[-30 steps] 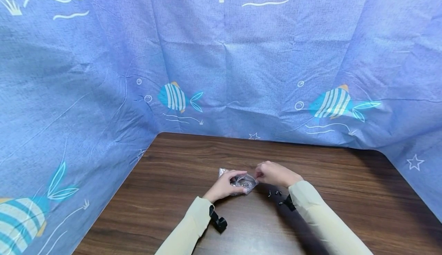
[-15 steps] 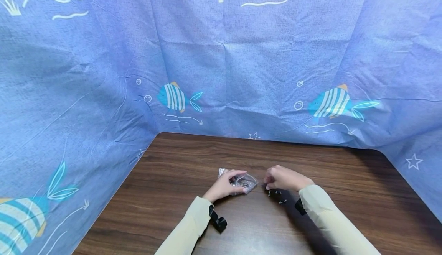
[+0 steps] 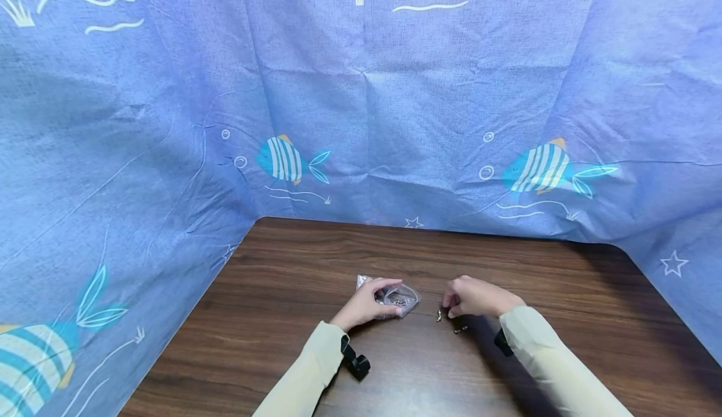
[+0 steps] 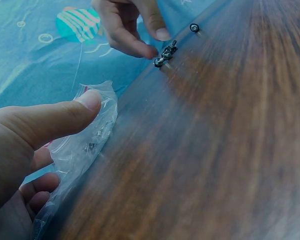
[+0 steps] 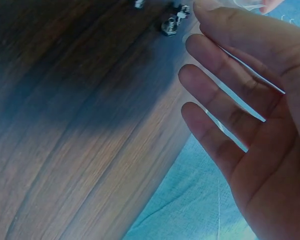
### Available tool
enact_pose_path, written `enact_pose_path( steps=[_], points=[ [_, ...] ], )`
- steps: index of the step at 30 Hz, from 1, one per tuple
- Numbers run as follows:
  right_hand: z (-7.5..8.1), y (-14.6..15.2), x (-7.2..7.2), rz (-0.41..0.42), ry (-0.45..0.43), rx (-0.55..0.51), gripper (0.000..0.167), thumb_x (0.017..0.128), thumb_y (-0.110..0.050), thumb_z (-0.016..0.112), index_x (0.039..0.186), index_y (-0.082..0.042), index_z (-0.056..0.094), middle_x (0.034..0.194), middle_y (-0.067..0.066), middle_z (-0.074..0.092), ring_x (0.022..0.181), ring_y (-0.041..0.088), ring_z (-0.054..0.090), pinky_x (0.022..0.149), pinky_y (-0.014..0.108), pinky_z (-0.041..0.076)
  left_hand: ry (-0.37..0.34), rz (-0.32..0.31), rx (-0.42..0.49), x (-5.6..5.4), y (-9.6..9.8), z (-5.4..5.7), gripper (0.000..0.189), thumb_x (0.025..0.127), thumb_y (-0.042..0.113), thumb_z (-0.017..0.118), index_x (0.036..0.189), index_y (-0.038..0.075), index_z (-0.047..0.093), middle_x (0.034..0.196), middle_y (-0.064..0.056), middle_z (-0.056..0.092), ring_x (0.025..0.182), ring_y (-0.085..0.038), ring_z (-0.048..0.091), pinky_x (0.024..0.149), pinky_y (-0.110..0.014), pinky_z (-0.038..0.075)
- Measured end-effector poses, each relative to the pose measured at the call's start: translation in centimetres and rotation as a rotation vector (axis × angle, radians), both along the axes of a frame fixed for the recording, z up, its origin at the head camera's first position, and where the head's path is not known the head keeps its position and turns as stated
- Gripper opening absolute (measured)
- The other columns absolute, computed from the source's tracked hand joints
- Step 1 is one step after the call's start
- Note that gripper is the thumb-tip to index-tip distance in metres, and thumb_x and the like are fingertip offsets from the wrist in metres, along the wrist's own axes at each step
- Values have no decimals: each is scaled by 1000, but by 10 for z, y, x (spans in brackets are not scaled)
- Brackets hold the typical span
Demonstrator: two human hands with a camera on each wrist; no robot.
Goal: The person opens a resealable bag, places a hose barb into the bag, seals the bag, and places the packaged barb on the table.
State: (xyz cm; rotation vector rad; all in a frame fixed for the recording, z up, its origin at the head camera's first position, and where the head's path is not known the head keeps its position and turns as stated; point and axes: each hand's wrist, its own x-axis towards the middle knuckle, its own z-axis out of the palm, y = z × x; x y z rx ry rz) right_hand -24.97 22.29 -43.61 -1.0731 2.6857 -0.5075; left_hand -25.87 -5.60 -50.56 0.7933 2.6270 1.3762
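Nearest: wearing pale-yellow sleeves (image 3: 307, 367) on both arms, w/ blk mounts (image 3: 358, 365) at both wrists. A bit farther out, on dk-brown woodgrain tabletop (image 3: 293, 260): sm. metal screws (image 3: 460, 329), loose in little groups. Just beyond, holding R hand (image 3: 479, 296) low beside them, w/ thumb + index slightly apart, other fingers loosely spread, nothing seen in grasp; can't tell re: fingertip contact w/ screws. About level w/ that, to the left: pinching clear plastic zip bag (image 3: 403, 296) betw. thumb + curved fingers of L hand (image 3: 365, 307). Resting on tabletop w/ mouth parted on side facing R hand, + a few more screws visible inside. Past far table edge: blue cloth (image 3: 316, 91), printed w/ striped fish (image 3: 287, 158) + wht wavy lines (image 3: 430, 7).
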Motion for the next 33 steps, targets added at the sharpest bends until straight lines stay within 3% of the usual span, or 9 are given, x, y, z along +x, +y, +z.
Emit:
enact_pose_path(
  steps=[33],
  points=[
    [-12,3,0,62,123,38,12,77,-7,77,74,-15,70,78,-10,64,68,-2,52,61,21,46,-25,4,-5,0,1,-1,60,78,32,80,132,21,59,126,1,62,103,-14,50,89,-28,42]
  ],
)
